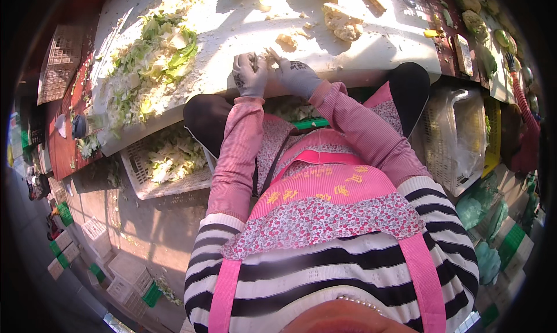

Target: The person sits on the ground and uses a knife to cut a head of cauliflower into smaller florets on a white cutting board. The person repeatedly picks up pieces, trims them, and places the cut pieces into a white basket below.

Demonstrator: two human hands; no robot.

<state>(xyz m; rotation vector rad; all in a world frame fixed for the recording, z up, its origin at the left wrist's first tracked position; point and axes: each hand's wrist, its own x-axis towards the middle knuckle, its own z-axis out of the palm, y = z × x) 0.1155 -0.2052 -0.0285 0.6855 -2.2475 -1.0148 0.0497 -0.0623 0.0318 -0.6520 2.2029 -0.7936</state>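
My left hand [250, 75], in a grey work glove, curls around a small cauliflower piece [263, 57] at the near edge of the white tabletop [248, 32]. My right hand [298, 75], gloved alike, pinches the pale bits from the other side; their exact shape is hard to make out in the glare. Just beyond the fingers lies a small loose floret [286, 40]. A larger cauliflower chunk [343, 22] rests farther right, and a knife with a wooden handle [373, 1] lies behind it.
Leaf and stem trimmings [152, 58] are heaped on the table's left, near a glass jar [93, 124]. A white crate [174, 186] of trimmings sits below. At right stand a plastic-lined crate [454, 137] and more cauliflowers [474, 26], where another person's striped sleeve [524, 98] reaches in.
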